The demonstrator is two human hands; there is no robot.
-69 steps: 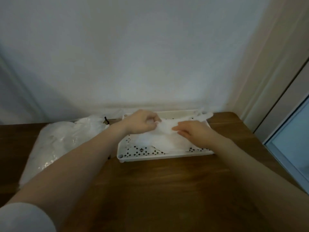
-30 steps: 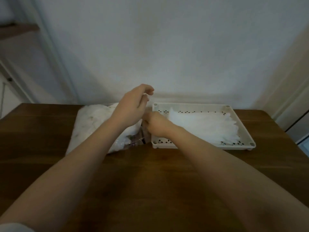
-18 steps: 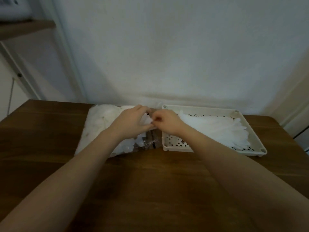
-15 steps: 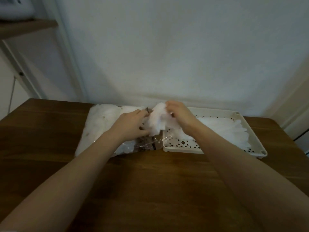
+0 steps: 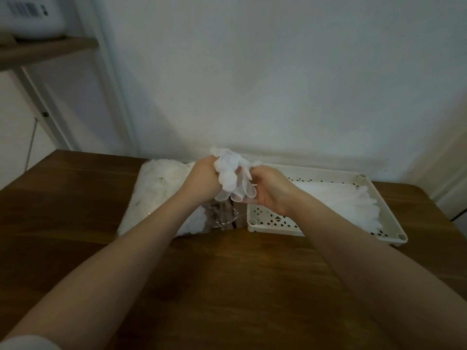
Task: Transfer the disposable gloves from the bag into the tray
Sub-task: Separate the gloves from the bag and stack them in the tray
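I hold a crumpled bunch of gloves [image 5: 233, 176] between both hands, lifted above the gap between bag and tray — my left hand [image 5: 206, 178] is curled around its left side, my right hand [image 5: 269, 189] pinches its right edge. The clear bag [image 5: 156, 188] lies on the wooden surface [image 5: 227, 286], packed with more white gloves. Beside it, the perforated tray [image 5: 273, 226] holds a flat stack of gloves [image 5: 346, 203] on its right side.
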